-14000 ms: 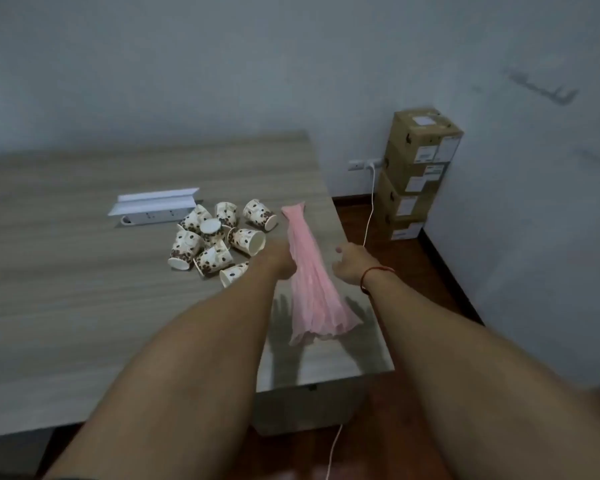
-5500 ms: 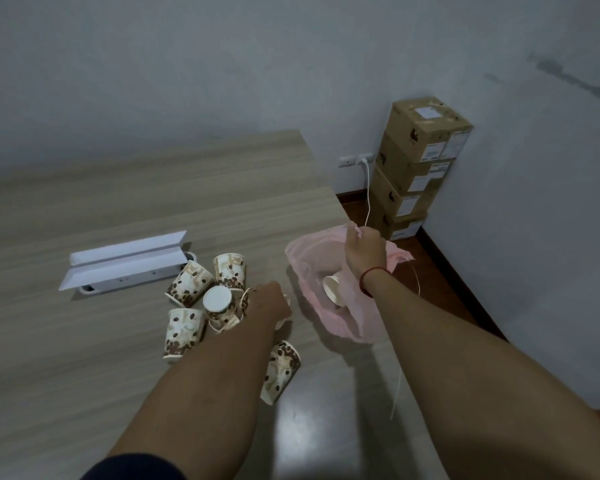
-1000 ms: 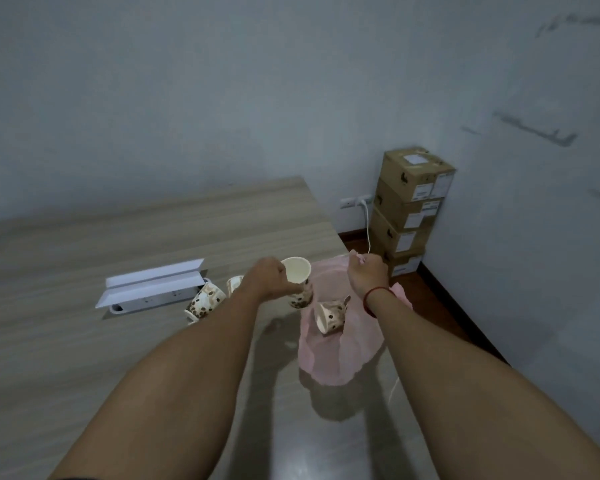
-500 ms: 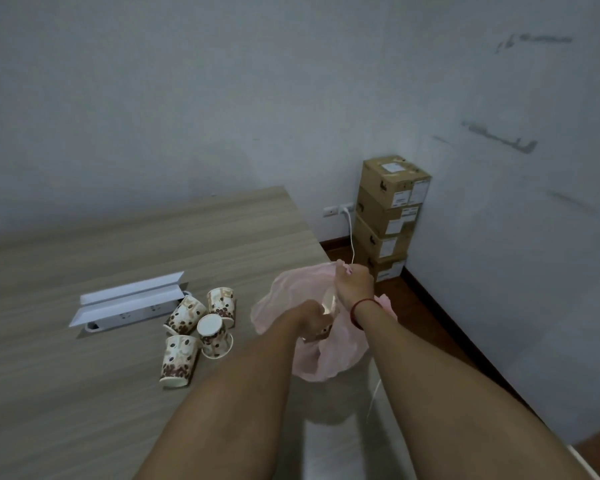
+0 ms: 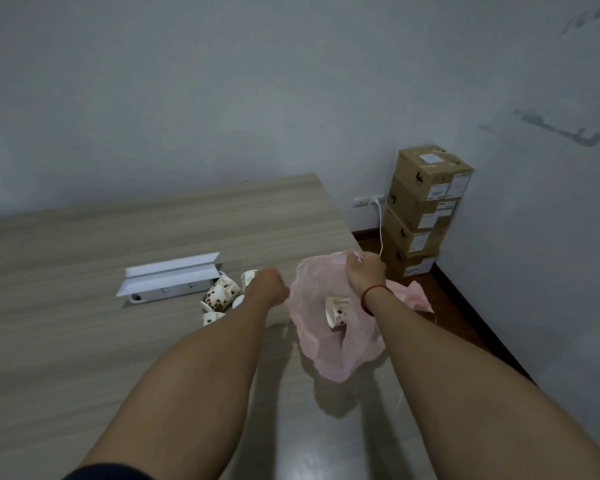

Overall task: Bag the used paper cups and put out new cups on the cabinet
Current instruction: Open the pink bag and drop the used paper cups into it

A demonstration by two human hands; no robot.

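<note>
Right hand point(image 5: 366, 273): fingers curled, pinching the upper rim of the pink bag point(image 5: 310, 306) and lifting it so the mouth gapes toward the left hand. Red band point(image 5: 373, 293) on the right wrist. Bag hangs below and in front of this hand, its bottom sagging onto the cabinet top point(image 5: 84, 341). Contents: one bean-print paper cup point(image 5: 336, 310) seen through the thin film just below the right wrist, lying tilted with its mouth toward the left hand; anything deeper in the bag is hidden by folds. Left hand point(image 5: 269, 285): seen from the back, knuckles bent, just beside the bag's mouth; fingers hidden, so cannot tell whether it holds anything. Loose cups point(image 5: 222, 292) lie in a small cluster on the cabinet top directly outboard of the left hand, some tipped on their sides, one partly behind the hand. Beyond that cluster, farther from the left hand, a white socket strip point(image 5: 170, 278). Past the right hand, on the floor against the wall, stacked cardboard boxes point(image 5: 426, 209) and a white cable point(image 5: 381, 226).
</note>
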